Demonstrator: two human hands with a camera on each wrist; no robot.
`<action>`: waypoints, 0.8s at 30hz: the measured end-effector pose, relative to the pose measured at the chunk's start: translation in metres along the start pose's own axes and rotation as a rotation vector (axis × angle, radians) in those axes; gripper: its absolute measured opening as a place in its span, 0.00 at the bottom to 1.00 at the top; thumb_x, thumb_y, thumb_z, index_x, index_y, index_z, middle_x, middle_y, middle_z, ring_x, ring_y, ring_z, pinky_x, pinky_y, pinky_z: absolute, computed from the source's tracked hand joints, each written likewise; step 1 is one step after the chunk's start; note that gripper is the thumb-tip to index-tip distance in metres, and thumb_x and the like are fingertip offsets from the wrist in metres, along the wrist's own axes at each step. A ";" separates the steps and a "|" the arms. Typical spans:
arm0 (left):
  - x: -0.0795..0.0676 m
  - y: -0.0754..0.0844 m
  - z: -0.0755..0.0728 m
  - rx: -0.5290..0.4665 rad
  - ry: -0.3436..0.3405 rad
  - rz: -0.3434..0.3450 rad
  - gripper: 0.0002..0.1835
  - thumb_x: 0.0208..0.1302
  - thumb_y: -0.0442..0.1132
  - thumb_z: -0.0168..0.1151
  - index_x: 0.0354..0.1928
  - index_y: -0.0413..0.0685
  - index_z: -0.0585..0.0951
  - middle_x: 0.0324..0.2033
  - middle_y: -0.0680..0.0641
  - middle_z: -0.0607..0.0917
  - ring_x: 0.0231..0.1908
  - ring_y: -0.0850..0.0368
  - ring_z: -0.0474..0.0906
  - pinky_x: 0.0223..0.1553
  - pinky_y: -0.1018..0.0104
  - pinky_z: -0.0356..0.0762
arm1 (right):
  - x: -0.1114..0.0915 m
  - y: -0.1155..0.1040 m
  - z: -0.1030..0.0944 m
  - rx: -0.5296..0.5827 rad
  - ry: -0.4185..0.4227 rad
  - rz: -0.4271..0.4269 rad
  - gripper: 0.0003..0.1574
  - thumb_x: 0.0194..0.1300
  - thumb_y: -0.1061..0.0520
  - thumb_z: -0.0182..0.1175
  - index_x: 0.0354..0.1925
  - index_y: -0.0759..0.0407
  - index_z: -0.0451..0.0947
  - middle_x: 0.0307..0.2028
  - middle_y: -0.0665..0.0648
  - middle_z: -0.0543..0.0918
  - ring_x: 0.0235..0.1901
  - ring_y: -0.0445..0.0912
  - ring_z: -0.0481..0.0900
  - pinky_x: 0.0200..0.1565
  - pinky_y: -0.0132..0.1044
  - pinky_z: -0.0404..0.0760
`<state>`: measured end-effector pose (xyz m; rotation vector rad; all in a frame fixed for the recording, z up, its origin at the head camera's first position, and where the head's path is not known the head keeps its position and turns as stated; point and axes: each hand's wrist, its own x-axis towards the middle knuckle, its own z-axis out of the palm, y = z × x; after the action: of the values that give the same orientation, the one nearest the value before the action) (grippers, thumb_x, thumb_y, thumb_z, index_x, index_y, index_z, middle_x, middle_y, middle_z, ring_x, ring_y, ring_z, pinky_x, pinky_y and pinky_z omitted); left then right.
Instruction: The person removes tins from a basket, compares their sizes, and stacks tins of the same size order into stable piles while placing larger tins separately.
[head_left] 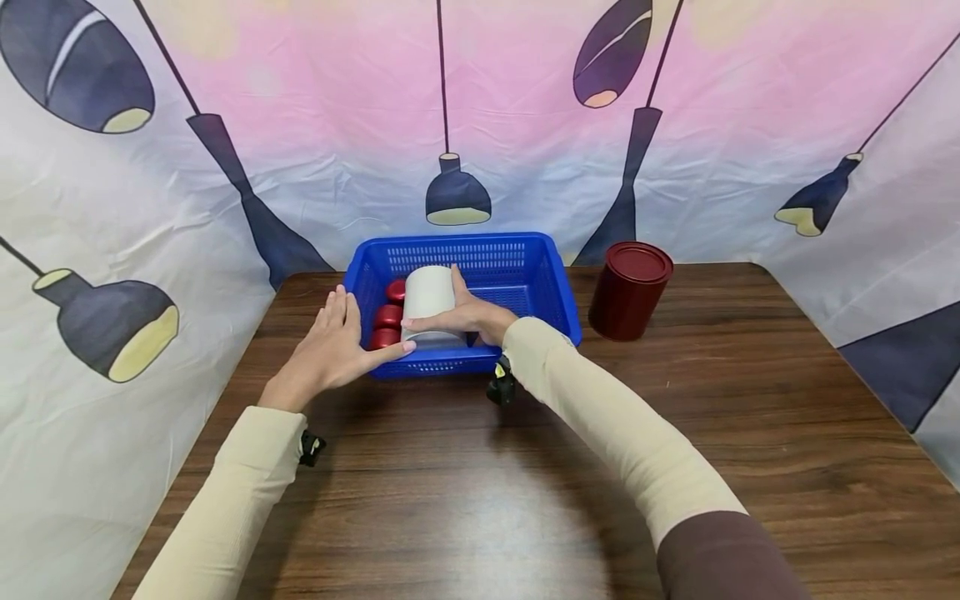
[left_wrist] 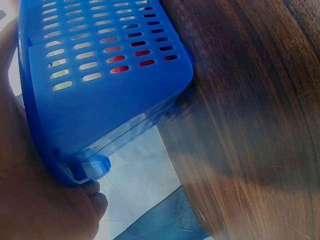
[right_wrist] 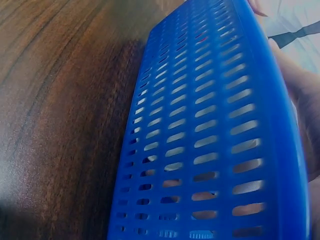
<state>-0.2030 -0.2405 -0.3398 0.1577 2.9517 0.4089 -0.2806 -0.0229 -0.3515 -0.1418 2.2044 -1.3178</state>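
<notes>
A blue plastic basket (head_left: 558,292) with slotted walls stands at the back of the table. In its left part sits a white cylindrical can (head_left: 429,293), beside several small red rounded containers (head_left: 388,316) lined up along the left wall. My right hand (head_left: 468,315) reaches over the front rim and holds the can, thumb across its front and fingers at its right side. With straight fingers, my left hand (head_left: 330,350) rests at the basket's left rim, its thumb along the front rim. The wrist views mostly show slotted basket walls (left_wrist: 100,110).
A dark red lidded can (head_left: 632,292) stands on the wooden table (head_left: 420,475), right of the basket. Behind the table hangs a cloth (head_left: 360,108) printed with lamps.
</notes>
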 end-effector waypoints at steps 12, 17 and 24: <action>0.000 0.000 0.001 -0.002 -0.001 0.003 0.73 0.55 0.85 0.45 0.76 0.27 0.35 0.76 0.30 0.28 0.76 0.32 0.24 0.73 0.34 0.34 | 0.009 0.005 0.003 -0.024 -0.016 -0.016 0.86 0.50 0.32 0.76 0.78 0.30 0.17 0.77 0.55 0.48 0.70 0.55 0.57 0.71 0.60 0.60; -0.001 0.000 0.001 -0.005 0.001 0.003 0.73 0.55 0.85 0.45 0.77 0.28 0.35 0.76 0.30 0.28 0.76 0.32 0.24 0.73 0.33 0.35 | 0.008 0.005 0.003 -0.009 -0.017 -0.035 0.86 0.51 0.34 0.76 0.78 0.32 0.17 0.77 0.56 0.48 0.69 0.56 0.58 0.71 0.59 0.61; -0.001 0.000 0.000 -0.005 0.003 0.008 0.73 0.55 0.85 0.45 0.77 0.27 0.35 0.76 0.30 0.28 0.76 0.31 0.25 0.73 0.34 0.35 | 0.005 0.003 0.002 0.011 -0.012 -0.064 0.85 0.52 0.37 0.76 0.79 0.34 0.19 0.76 0.59 0.51 0.67 0.57 0.61 0.70 0.59 0.63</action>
<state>-0.2020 -0.2409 -0.3395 0.1679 2.9536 0.4176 -0.2827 -0.0248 -0.3571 -0.2169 2.1987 -1.3592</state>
